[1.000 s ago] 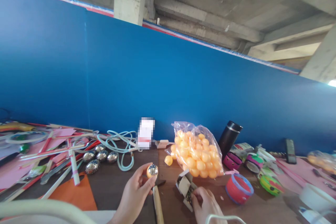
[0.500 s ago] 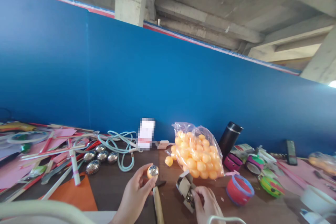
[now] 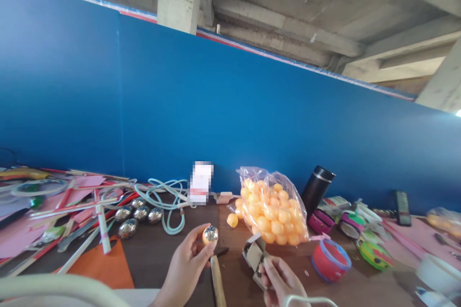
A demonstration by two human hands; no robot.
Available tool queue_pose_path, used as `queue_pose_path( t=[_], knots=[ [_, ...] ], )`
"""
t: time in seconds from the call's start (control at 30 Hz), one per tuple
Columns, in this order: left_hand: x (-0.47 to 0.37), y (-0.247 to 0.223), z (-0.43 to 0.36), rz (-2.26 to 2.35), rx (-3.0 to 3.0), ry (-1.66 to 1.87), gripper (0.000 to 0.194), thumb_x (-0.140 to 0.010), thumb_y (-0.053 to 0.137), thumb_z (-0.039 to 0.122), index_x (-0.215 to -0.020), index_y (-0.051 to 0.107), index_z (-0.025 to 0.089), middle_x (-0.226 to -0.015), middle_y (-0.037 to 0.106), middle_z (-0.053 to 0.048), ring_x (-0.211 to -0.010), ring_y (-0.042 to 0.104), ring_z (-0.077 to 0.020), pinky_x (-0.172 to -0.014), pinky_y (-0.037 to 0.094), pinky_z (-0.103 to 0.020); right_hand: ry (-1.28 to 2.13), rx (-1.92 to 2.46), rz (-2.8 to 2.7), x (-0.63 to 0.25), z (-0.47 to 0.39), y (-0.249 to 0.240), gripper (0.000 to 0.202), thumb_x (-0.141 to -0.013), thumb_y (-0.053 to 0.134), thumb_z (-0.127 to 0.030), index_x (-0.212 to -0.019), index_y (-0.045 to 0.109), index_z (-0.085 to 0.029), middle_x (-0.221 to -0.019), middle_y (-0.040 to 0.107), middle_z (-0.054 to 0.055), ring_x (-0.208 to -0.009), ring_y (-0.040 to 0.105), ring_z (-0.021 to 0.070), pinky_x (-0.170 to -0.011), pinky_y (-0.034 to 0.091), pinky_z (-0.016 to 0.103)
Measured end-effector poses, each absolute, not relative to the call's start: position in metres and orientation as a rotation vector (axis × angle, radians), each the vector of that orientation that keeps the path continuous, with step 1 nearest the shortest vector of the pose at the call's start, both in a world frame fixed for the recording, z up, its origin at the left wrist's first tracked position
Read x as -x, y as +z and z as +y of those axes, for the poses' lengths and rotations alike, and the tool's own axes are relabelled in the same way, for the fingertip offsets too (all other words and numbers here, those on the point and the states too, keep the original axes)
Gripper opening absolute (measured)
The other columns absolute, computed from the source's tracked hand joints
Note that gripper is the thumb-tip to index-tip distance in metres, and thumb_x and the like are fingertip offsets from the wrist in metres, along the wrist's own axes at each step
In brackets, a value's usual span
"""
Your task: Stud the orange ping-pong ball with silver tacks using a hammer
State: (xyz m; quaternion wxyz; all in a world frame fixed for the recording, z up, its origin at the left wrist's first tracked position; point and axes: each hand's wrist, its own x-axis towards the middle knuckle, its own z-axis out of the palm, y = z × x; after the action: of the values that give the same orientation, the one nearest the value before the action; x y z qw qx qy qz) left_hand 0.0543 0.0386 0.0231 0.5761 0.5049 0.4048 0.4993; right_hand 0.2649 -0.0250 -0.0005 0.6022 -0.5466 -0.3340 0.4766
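Observation:
My left hand [image 3: 187,264] is closed around a small ball [image 3: 210,235], shiny silver on top and orange at its side. Just right of that hand lies a hammer [image 3: 217,280] with a wooden handle and a dark head. My right hand [image 3: 283,278] has thumb and fingers pinched together at a small opened cardboard box [image 3: 254,253]. Whatever sits in the pinch is too small to make out. Behind the box rests a clear plastic bag [image 3: 272,206] full of orange balls, and a loose orange ball [image 3: 232,220] lies beside it.
Several silver balls [image 3: 128,228] and a coiled pale blue tube [image 3: 173,225] lie to the left, near heaped sticks and paper. At right are a black bottle [image 3: 317,187], a red tape roll [image 3: 331,260] and a phone [image 3: 402,208]. A blue partition [image 3: 223,105] stands behind.
My right hand's fingers have drawn slightly up and back in the box, and are pinched more tightly together. My left hand stays in place with the ball.

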Motion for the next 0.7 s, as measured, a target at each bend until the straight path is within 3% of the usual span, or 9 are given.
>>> queue_pose_path(
  t=[0.2, 0.4, 0.7],
  knots=[
    [-0.055, 0.024, 0.037, 0.857, -1.193, 1.163, 0.046, -0.072, 0.064, 0.037, -0.111, 0.052, 0.015, -0.073, 0.061, -0.001, -0.065, 0.057, -0.0161, -0.053, 0.049, -0.025, 1.108, 1.308, -0.810, -0.251, -0.029, 0.005, 0.051, -0.056, 0.073, -0.059, -0.077, 0.053, -0.017, -0.051, 0.051, -0.006, -0.033, 0.035, 0.0011, -0.031, 0.031, 0.011],
    [-0.057, 0.025, 0.038, 0.774, -1.173, 1.130, 0.044, -0.073, 0.064, 0.035, -0.110, 0.052, 0.015, -0.080, 0.063, -0.003, -0.063, 0.058, -0.0147, -0.051, 0.047, -0.024, 0.968, 1.408, -0.913, -0.238, -0.030, 0.004, 0.056, -0.055, 0.066, -0.069, -0.073, 0.055, -0.017, -0.044, 0.049, -0.006, -0.030, 0.034, 0.0025, -0.029, 0.029, 0.013],
    [-0.056, 0.025, 0.038, 0.773, -1.166, 1.158, 0.046, -0.070, 0.066, 0.039, -0.108, 0.056, 0.016, -0.079, 0.065, -0.003, -0.059, 0.059, -0.0146, -0.048, 0.047, -0.024, 0.781, 1.356, -0.976, -0.215, -0.029, 0.010, 0.053, -0.060, 0.061, -0.069, -0.071, 0.054, -0.018, -0.036, 0.043, -0.007, -0.028, 0.031, 0.0041, -0.030, 0.019, 0.016]
  ],
)
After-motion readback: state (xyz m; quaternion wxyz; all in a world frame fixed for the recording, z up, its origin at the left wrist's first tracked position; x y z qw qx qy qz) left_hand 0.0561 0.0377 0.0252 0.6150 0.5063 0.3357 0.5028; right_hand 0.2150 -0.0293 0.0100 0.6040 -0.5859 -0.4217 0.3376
